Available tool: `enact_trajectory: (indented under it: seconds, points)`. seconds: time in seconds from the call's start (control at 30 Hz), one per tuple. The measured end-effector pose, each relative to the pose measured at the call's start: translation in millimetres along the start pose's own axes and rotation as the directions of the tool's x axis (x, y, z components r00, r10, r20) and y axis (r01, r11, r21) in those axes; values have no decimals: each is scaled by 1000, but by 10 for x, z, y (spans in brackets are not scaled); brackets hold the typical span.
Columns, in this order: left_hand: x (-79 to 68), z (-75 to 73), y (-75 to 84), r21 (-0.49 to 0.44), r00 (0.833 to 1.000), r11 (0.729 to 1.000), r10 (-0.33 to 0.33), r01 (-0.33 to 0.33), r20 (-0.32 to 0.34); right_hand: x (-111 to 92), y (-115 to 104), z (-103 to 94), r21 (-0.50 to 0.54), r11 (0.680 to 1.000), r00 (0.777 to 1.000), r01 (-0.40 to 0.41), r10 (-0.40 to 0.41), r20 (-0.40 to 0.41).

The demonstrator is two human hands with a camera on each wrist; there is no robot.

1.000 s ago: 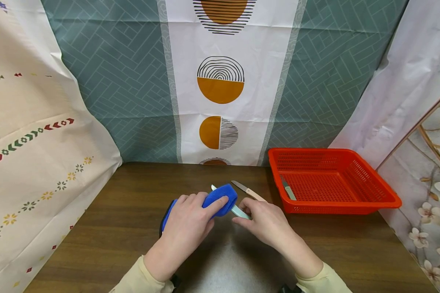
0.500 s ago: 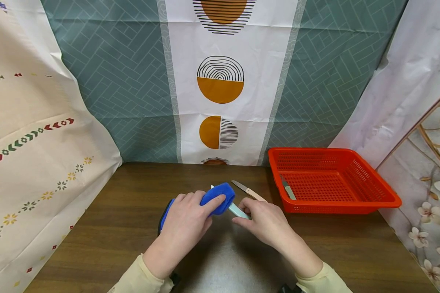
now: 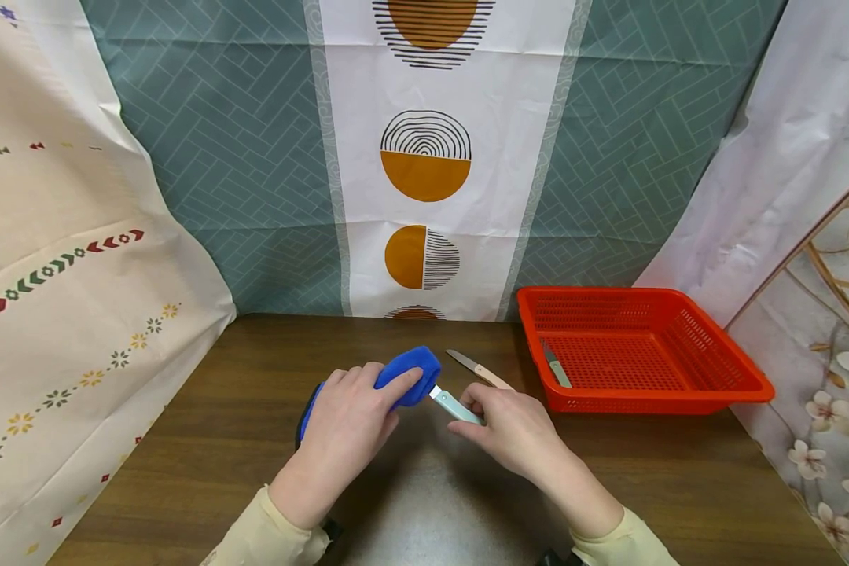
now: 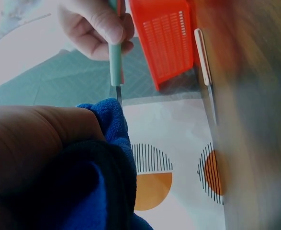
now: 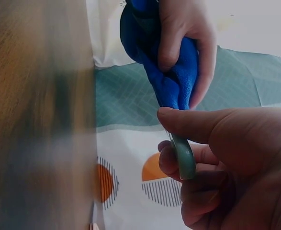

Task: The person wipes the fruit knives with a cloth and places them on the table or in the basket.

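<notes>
My right hand pinches the pale green handle of a knife between thumb and fingers. Its blade runs up to the left into a blue cloth, which hides most of the metal. Wrapped over that blade, the cloth is pinched by my left hand, thumb on one side and fingers on the other in the right wrist view. A short stretch of bare blade shows between handle and cloth in the left wrist view. Both hands are held above the table.
On the wooden table behind the right hand lies a second knife with a pale pink handle. A red plastic basket stands at the back right, holding a knife with a grey-green handle. Patterned cloth hangs behind.
My left hand and the blue cloth have slid up and left along the blade, away from the handle. Metal now shows near the handle, and the tip is covered. The right hand stays in place.
</notes>
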State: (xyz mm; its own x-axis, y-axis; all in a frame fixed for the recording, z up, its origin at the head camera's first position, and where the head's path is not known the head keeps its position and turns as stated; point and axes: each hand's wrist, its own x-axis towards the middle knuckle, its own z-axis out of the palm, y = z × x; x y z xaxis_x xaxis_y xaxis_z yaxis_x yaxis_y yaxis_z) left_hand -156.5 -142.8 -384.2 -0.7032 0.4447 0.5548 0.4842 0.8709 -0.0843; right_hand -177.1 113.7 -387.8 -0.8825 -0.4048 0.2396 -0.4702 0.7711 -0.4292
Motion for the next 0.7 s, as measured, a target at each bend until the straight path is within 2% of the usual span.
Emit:
enact_trajectory:
  seconds: [0.33,0.7]
  points:
    - [-2,19,-90,19,1000,999,-25,25,-19,0,-7,-3,11,1000,1000,-13,13,17]
    - [-1,27,-210,31,997,997,-75,74,15,-1,-1,-2,0,1000,1000,-3,3,5]
